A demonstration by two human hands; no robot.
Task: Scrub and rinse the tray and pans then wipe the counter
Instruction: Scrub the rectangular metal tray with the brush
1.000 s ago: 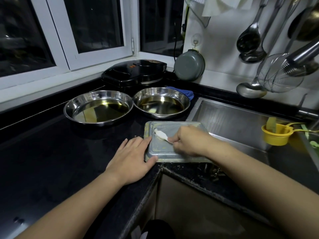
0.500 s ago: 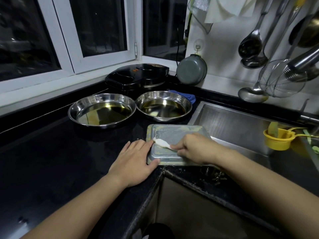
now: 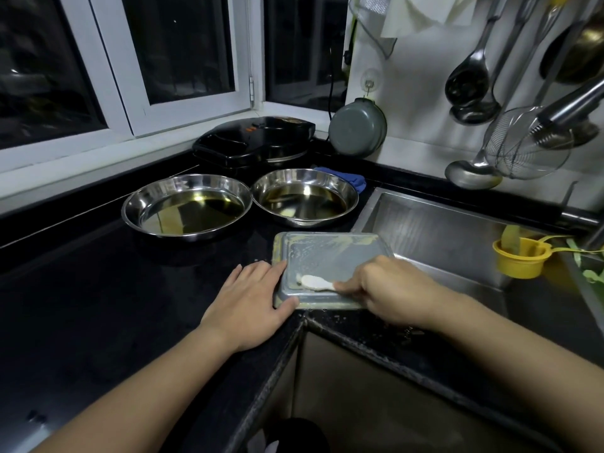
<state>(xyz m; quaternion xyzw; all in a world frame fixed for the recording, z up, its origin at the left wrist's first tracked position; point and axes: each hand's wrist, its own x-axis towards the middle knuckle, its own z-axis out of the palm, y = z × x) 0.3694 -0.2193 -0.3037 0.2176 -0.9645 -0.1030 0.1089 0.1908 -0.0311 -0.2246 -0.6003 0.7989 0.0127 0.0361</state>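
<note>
Between your hands (image 3: 248, 302) sits the tray (image 3: 330, 256), upside down on the black counter (image 3: 98, 289), its right edge at the sink (image 3: 441, 230). Your left hand lies flat with fingers straight, thumb pressing the tray's near left corner. Your right hand (image 3: 392, 289) is curled, pinching a small white scraper (image 3: 315, 282) whose tip rests on the tray's smeared bottom. Beyond your left hand stand two steel pans (image 3: 186, 207), side by side, each holding dark liquid. Past your right hand, a yellow cup (image 3: 519, 259) sits at the sink's far side.
</note>
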